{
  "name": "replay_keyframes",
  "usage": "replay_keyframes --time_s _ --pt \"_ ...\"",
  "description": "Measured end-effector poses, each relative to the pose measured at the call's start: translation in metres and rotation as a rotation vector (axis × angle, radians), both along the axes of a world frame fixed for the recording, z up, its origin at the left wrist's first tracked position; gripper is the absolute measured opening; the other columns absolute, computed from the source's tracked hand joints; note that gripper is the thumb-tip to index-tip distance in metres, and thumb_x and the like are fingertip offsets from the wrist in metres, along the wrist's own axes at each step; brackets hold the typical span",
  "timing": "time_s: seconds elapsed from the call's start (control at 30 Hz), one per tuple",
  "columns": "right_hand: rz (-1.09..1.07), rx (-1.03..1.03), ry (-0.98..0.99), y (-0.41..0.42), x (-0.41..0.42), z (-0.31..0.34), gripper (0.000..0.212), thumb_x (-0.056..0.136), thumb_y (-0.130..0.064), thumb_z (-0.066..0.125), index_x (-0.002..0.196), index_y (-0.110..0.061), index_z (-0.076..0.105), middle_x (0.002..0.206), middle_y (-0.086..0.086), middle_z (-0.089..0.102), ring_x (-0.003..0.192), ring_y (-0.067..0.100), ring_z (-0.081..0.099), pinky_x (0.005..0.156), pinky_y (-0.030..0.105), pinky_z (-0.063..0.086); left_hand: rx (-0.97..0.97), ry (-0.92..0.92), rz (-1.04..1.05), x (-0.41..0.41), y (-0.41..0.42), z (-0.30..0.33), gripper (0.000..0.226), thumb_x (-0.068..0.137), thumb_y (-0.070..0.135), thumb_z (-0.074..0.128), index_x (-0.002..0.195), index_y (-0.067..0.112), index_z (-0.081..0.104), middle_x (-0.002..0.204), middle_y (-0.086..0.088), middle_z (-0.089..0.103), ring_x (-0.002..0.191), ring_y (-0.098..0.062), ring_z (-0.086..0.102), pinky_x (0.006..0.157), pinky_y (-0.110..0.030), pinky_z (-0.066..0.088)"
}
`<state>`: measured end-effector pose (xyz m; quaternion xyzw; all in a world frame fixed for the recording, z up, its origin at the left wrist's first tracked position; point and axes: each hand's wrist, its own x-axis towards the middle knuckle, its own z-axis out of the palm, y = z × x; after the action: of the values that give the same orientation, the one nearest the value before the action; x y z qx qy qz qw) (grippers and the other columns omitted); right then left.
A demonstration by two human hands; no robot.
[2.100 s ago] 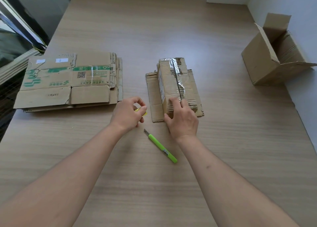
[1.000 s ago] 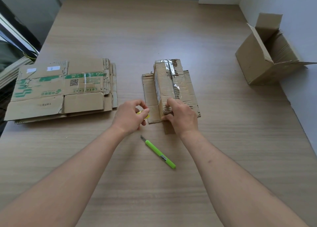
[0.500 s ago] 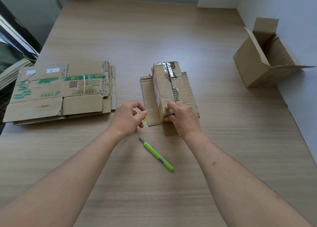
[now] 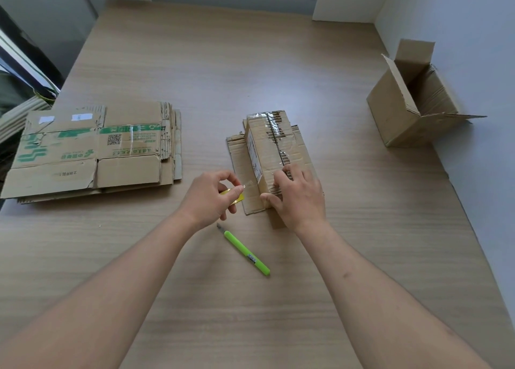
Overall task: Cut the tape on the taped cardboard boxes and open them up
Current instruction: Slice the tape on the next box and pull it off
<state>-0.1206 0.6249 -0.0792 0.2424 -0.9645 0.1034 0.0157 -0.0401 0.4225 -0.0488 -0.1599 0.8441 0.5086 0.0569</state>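
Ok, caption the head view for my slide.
Right hand steadies taped box; left hand pinches yellow piece; green knife lies nearby.

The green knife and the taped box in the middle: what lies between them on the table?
In the head view, between the green knife and the taped box lie the left hand, pinching a small yellow piece, and bare table.
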Motion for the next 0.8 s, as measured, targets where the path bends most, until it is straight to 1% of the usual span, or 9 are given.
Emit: replay_keyframes --time_s 0.1,0.2,0.27,0.3,0.37,0.43,0.57,0.67,0.8 --pt "-0.037 0.007 -0.014 0.002 0.003 0.006 0.035 0.094 -0.056 0.060 0.105 -0.023 0.064 0.127 0.001 0.059 0.110 0.030 0.057 0.088 0.044 0.046 0.054 0.015 0.004 0.006 0.004 0.000 0.010 0.099 0.026 0.069 0.094 0.018 0.067 0.063 -0.006 0.073 0.044 -0.025 0.061 0.052 -0.037 0.054" --pt "-0.001 -0.287 -0.058 0.000 0.007 0.016 0.028 0.103 -0.040 0.050 0.108 -0.022 0.070 0.122 -0.002 0.064 0.110 0.022 0.059 0.090 0.041 0.045 0.117 0.026 0.002 0.009 0.007 0.002 0.009 0.099 0.024 0.070 0.093 0.017 0.067 0.063 -0.009 0.072 0.044 -0.026 0.059 0.051 -0.036 0.053" --pt "0.013 -0.573 -0.289 -0.006 0.009 0.027 0.023 0.104 -0.033 0.054 0.114 -0.021 0.071 0.111 -0.008 0.069 0.099 0.009 0.062 0.086 0.029 0.048 0.153 0.030 -0.002 0.011 0.009 0.003 0.009 0.099 0.023 0.070 0.094 0.015 0.068 0.063 -0.011 0.072 0.044 -0.027 0.058 0.050 -0.035 0.053" --pt "-0.003 -0.663 -0.433 -0.010 0.010 0.032 0.020 0.102 -0.030 0.060 0.115 -0.021 0.072 0.106 -0.010 0.071 0.094 0.004 0.062 0.082 0.023 0.049 0.167 0.033 0.000 0.012 0.009 0.003 0.010 0.099 0.022 0.071 0.094 0.014 0.068 0.063 -0.012 0.072 0.044 -0.027 0.057 0.050 -0.034 0.052" --pt "-0.052 -0.764 -0.632 -0.017 0.009 0.039 0.015 0.098 -0.024 0.068 0.110 -0.019 0.075 0.097 -0.007 0.074 0.087 0.006 0.067 0.080 0.022 0.054 0.185 0.043 0.007 0.013 0.011 0.006 0.010 0.099 0.021 0.071 0.095 0.012 0.068 0.063 -0.013 0.071 0.044 -0.026 0.056 0.049 -0.034 0.051" --pt "-0.106 -0.835 -0.739 -0.019 0.006 0.043 0.010 0.096 -0.017 0.071 0.105 -0.017 0.076 0.090 0.000 0.075 0.081 0.012 0.070 0.078 0.027 0.058 0.189 0.052 0.009 0.015 0.011 0.008 0.011 0.099 0.021 0.071 0.096 0.011 0.068 0.063 -0.013 0.072 0.044 -0.026 0.057 0.049 -0.034 0.051" --pt "-0.173 -0.895 -0.896 -0.017 0.006 0.047 0.005 0.095 -0.015 0.073 0.099 -0.018 0.074 0.086 0.002 0.075 0.074 0.010 0.069 0.068 0.026 0.054 0.187 0.070 0.016 0.017 0.009 0.011 0.010 0.098 0.022 0.071 0.095 0.013 0.068 0.063 -0.013 0.072 0.045 -0.027 0.057 0.048 -0.033 0.051" --pt "-0.219 -0.974 -0.996 -0.017 0.011 0.044 0.006 0.094 -0.022 0.075 0.097 -0.017 0.074 0.087 0.003 0.077 0.076 0.013 0.069 0.069 0.030 0.052 0.190 0.071 0.021 0.020 0.007 0.012 0.009 0.098 0.022 0.071 0.095 0.014 0.068 0.063 -0.013 0.072 0.045 -0.027 0.057 0.049 -0.033 0.051" --pt "-0.229 -1.023 -1.032 -0.015 0.018 0.041 0.009 0.093 -0.011 0.075 0.101 -0.016 0.075 0.090 0.006 0.077 0.081 0.016 0.071 0.074 0.031 0.053 0.194 0.074 0.019 0.023 0.006 0.015 0.009 0.098 0.022 0.072 0.095 0.015 0.068 0.064 -0.014 0.071 0.044 -0.026 0.057 0.048 -0.030 0.049"
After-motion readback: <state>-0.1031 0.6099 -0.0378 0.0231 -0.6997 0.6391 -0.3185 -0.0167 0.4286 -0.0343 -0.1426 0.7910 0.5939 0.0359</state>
